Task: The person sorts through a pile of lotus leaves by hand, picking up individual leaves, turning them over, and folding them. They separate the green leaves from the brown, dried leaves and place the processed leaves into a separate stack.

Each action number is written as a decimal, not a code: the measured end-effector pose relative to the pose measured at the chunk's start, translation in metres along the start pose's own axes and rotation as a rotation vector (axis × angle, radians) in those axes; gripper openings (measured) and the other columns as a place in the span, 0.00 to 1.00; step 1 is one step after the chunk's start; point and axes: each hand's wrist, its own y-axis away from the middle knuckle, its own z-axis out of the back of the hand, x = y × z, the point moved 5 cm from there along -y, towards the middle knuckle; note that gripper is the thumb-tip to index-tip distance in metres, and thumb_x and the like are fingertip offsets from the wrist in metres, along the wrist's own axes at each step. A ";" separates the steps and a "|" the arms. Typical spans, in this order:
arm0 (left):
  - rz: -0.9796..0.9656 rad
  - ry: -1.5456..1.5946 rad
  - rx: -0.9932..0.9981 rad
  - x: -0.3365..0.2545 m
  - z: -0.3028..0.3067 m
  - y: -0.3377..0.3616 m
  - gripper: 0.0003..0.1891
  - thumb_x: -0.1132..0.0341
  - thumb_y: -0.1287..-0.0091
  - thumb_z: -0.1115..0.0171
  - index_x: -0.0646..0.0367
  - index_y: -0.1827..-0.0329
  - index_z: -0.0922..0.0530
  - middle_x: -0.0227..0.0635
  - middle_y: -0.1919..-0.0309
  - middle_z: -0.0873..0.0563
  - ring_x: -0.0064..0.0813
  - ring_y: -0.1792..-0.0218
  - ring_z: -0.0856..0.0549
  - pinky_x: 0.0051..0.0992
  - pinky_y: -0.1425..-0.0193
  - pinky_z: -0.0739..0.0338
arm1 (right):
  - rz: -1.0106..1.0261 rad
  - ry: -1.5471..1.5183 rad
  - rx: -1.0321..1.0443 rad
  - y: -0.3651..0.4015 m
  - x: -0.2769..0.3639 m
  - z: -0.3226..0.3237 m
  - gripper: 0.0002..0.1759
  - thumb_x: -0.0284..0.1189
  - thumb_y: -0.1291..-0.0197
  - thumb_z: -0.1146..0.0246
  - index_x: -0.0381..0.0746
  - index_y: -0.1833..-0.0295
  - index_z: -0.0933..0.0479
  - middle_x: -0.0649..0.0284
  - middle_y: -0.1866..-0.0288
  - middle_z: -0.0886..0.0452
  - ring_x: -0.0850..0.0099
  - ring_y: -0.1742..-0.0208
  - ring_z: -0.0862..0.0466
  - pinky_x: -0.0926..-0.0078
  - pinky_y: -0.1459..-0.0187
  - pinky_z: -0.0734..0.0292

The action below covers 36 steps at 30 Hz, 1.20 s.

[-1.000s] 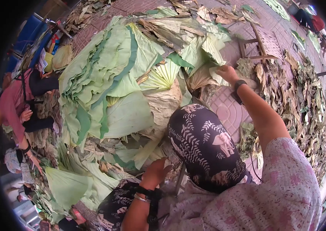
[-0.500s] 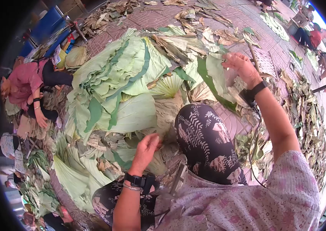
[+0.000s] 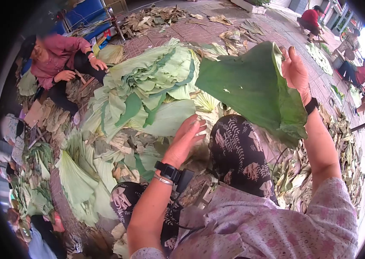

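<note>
A large dark green leaf [image 3: 247,86] hangs in the air above my knee, its right edge curled over. My right hand [image 3: 295,73] is at that edge, fingers raised and apart, with the leaf against its palm side; the thumb's hold is not clear. My left hand [image 3: 185,140] is empty, fingers spread, just below the pile of pale green leaves [image 3: 156,77]. It touches nothing I can make out. More long pale leaves [image 3: 79,181] lie at the lower left.
A person in a pink shirt [image 3: 61,56] sits at the left beside the pile. Dry brown leaves [image 3: 152,21] cover the paving at the back and right. Other people sit at the far right and lower left. A blue chair [image 3: 85,17] stands at the upper left.
The leaf at my right hand has been raised and swung out, now showing its dark face. My left hand has moved up and right, fingers more spread. The person in pink now sits more upright.
</note>
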 end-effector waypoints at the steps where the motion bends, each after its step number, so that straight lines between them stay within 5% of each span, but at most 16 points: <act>1: -0.011 0.060 0.023 -0.004 0.000 0.000 0.38 0.47 0.25 0.43 0.62 0.23 0.44 0.51 0.30 0.30 0.43 0.29 0.30 0.42 0.26 0.33 | -0.056 -0.066 -0.016 0.001 -0.009 -0.016 0.10 0.34 0.30 0.37 0.41 0.49 0.22 0.65 0.50 0.16 0.67 0.57 0.15 0.69 0.48 0.17; 9: -0.008 0.425 0.048 -0.003 0.011 -0.005 0.38 0.44 0.27 0.41 0.65 0.26 0.40 0.51 0.29 0.32 0.43 0.27 0.33 0.45 0.22 0.38 | -0.244 -0.196 0.050 0.003 -0.064 -0.084 0.18 0.33 0.32 0.35 0.35 0.42 0.26 0.62 0.53 0.16 0.67 0.55 0.16 0.72 0.51 0.18; 17: -0.123 0.607 0.061 -0.013 0.020 -0.006 0.29 0.47 0.26 0.41 0.61 0.35 0.32 0.50 0.30 0.31 0.46 0.28 0.33 0.46 0.21 0.40 | -0.278 -0.172 0.085 0.001 -0.076 -0.096 0.11 0.31 0.31 0.36 0.39 0.48 0.24 0.61 0.52 0.17 0.66 0.57 0.17 0.72 0.52 0.18; 23: 0.082 0.670 -0.037 0.020 0.039 -0.015 0.23 0.48 0.24 0.45 0.57 0.37 0.28 0.43 0.32 0.27 0.42 0.30 0.30 0.45 0.23 0.39 | -0.259 -0.237 0.122 0.008 -0.077 -0.114 0.09 0.31 0.30 0.38 0.39 0.49 0.23 0.60 0.52 0.17 0.66 0.56 0.16 0.71 0.52 0.18; 27: -0.037 0.790 0.181 -0.003 0.010 -0.012 0.19 0.58 0.29 0.36 0.52 0.38 0.26 0.33 0.39 0.20 0.35 0.33 0.26 0.42 0.26 0.35 | -0.254 -0.228 0.135 0.011 -0.077 -0.116 0.10 0.31 0.30 0.38 0.39 0.48 0.22 0.59 0.51 0.16 0.67 0.55 0.16 0.70 0.50 0.18; 34: -0.265 0.516 -0.148 -0.032 0.043 0.002 0.17 0.68 0.30 0.35 0.52 0.40 0.24 0.32 0.40 0.19 0.32 0.38 0.21 0.40 0.31 0.28 | -0.256 0.664 -0.083 0.000 -0.045 0.029 0.11 0.30 0.29 0.40 0.37 0.46 0.21 0.63 0.53 0.15 0.74 0.56 0.16 0.78 0.53 0.20; 36: -0.296 0.446 -0.206 -0.043 0.050 0.008 0.20 0.69 0.32 0.33 0.53 0.38 0.25 0.32 0.39 0.19 0.34 0.38 0.20 0.42 0.32 0.28 | -0.288 0.721 -0.187 0.019 -0.051 0.049 0.13 0.32 0.30 0.39 0.37 0.46 0.21 0.66 0.54 0.16 0.76 0.54 0.17 0.77 0.51 0.23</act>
